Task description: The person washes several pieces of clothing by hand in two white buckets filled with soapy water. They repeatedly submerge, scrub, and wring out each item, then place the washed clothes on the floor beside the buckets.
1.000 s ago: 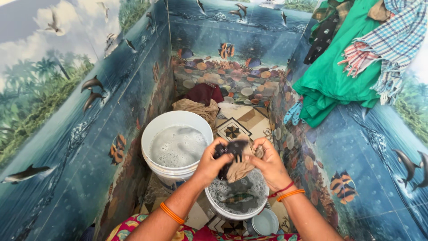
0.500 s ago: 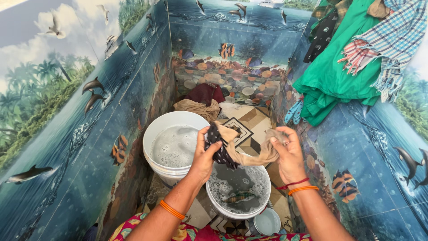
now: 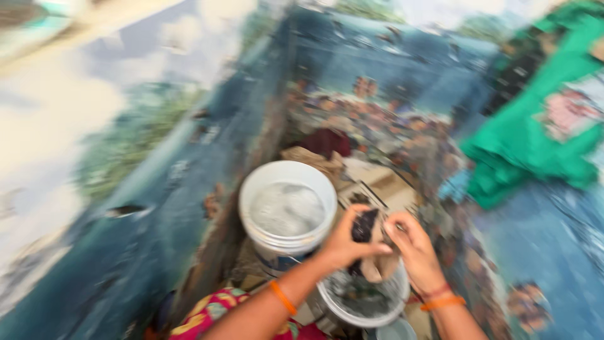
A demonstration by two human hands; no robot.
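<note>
— Item one, what do your hands hold?

— My left hand (image 3: 345, 242) is clenched on a dark, wet, bunched piece of cloth (image 3: 363, 226). My right hand (image 3: 412, 252) grips the same bundle from the other side, where a paler tan fold hangs down. The two hands are nearly touching, with the cloth between them. The picture is blurred, so I cannot tell the finer folds.

— Item two, what lies below the hands?

— A small round white plastic basin (image 3: 362, 302) holding murky water, directly under the cloth.

— Item three, beside the left hand?

— A tall white plastic bucket (image 3: 286, 217) of soapy water, just beyond my left hand.

— Item four, other holdings?

— Orange bangles on both wrists. A green fabric (image 3: 528, 145) hangs on the painted blue wall, well apart, above my right hand. A heap of clothes, tan and maroon, lies beyond the bucket.
</note>
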